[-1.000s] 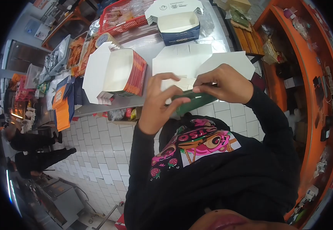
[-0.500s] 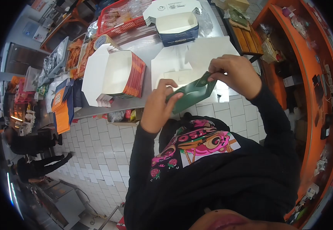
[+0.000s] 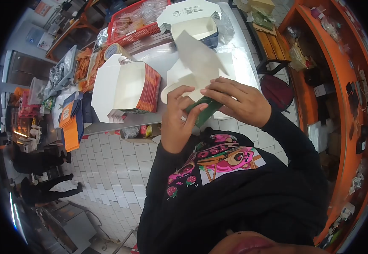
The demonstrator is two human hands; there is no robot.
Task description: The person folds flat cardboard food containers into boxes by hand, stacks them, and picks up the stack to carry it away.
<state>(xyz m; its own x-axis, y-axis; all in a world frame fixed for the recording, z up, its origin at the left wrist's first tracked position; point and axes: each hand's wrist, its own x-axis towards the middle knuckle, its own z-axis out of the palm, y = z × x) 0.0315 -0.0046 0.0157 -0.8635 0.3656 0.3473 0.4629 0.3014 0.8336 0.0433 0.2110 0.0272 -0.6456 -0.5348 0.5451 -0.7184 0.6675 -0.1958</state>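
Note:
A green and white carton point(image 3: 206, 111) is between my hands at the table's near edge, its white flap raised and blurred. My left hand point(image 3: 179, 114) pinches its green side between thumb and fingers. Over the carton's upper edge lies my right hand point(image 3: 234, 99), its fingers pressed together against the card. Part of the carton is hidden under the fingers. To the left stands a nested stack of red-sided boxes point(image 3: 143, 86) with white insides. Behind my hands is a stack of dark blue boxes point(image 3: 194, 31) with a printed white flap.
A red basket point(image 3: 139, 31) of plastic packets sits at the back of the metal table point(image 3: 150, 53). Orange and blue folded cards point(image 3: 71, 122) hang at the left edge. Orange shelving point(image 3: 319, 51) and a dark red bag point(image 3: 277, 89) are on the right. Two people point(image 3: 44, 186) stand far left.
My right hand has moved left and down onto the carton, closer to my left hand. The carton's white flap has swung up and to the left.

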